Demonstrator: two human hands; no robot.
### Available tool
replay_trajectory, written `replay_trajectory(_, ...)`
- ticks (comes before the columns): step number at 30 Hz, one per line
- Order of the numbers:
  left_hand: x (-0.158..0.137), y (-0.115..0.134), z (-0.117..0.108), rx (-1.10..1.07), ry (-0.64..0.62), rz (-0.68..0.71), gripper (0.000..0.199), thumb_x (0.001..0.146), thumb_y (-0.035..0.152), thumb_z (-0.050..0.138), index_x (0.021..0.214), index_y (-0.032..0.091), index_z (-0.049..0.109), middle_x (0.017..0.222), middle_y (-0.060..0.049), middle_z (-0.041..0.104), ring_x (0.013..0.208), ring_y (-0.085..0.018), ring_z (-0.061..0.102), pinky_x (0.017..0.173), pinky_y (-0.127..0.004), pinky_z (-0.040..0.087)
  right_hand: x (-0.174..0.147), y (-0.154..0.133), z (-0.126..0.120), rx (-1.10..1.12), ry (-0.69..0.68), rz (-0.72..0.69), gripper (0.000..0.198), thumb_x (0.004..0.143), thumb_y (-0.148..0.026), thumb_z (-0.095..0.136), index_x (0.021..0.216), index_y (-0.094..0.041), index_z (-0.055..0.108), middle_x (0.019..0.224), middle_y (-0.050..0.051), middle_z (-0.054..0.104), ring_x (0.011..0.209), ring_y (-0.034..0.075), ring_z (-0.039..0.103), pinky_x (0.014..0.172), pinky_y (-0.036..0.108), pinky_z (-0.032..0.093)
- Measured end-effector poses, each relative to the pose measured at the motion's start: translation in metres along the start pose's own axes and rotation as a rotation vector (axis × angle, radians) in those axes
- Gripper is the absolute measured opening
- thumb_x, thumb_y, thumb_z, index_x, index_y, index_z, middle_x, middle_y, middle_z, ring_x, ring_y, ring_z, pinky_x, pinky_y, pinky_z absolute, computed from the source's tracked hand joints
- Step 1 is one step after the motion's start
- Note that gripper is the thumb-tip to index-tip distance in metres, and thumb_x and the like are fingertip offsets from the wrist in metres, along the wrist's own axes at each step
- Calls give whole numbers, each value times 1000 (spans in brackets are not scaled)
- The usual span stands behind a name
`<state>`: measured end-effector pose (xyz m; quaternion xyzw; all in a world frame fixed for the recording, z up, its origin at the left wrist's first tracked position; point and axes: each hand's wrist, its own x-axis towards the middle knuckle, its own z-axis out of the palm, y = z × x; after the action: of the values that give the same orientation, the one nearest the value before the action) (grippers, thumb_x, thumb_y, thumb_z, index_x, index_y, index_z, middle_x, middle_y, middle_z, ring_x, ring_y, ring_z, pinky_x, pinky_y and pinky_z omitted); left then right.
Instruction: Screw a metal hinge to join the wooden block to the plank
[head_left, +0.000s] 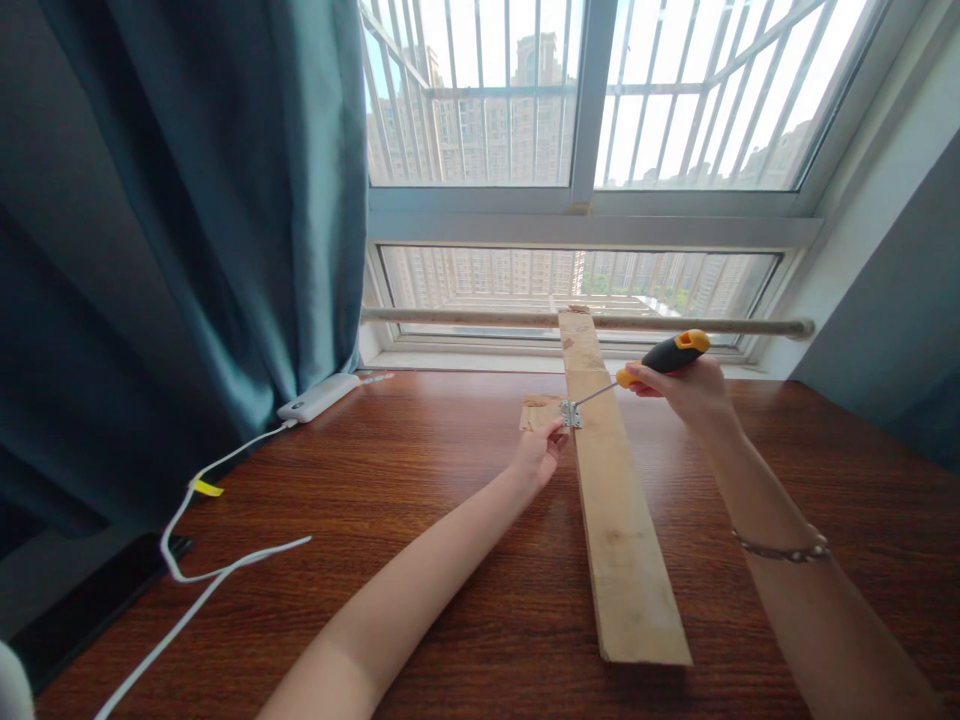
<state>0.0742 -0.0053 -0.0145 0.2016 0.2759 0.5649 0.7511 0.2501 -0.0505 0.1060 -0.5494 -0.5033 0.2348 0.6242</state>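
A long pale wooden board (619, 510) lies lengthwise on the dark wood-grain table, its far end by the window. Against its left edge sits a short wooden piece (536, 411), and a small metal hinge (571, 414) spans the joint between them. My left hand (541, 452) is closed at the hinge, thumb and fingers pinching its near left side. In my right hand (686, 390) is a screwdriver (670, 353) with a black and yellow handle, held tilted. Its shaft slopes down to the left and the tip meets the hinge; any screw there is too small to make out.
A white power strip (319, 397) lies at the back left, its white cable (184, 510) curling toward the front. A blue curtain (300, 200) hangs on the left. Beyond the table (450, 640) a rail (465, 318) crosses in front of the window.
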Motion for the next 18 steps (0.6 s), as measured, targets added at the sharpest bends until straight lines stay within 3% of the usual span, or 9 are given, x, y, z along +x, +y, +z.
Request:
replay_trajectory(4,0,0,0,5,7,-18,15,68,0,62,76,12,65,77,-6,70,65,-11,62,61,-21,47,-5,-10,-5,134,-130,56,33,46,-27,84,71,-14,66,71,4,70,65,20,68,60,29,61)
replay_trajectory(9,0,0,0,1,-5,-6,15,67,-1,61,74,12,65,76,-5,70,65,-11,63,64,-21,48,-11,-18,-7,190,-183,93,40,43,-23,84,79,-18,66,68,0,70,66,19,68,60,29,61)
replay_trajectory(13,1,0,0,0,-17,-5,15,67,-1,61,75,11,65,78,-6,70,67,-12,63,66,-21,49,-8,-15,-6,63,-100,56,30,46,-26,83,67,-15,66,65,3,70,63,20,68,59,30,61)
replay_trajectory(18,1,1,-1,10,3,-22,12,67,1,63,73,12,64,76,-6,69,64,-11,62,59,-20,47,-3,-7,-5,-261,49,-84,26,54,-36,79,62,-15,67,54,4,67,60,23,68,51,28,58)
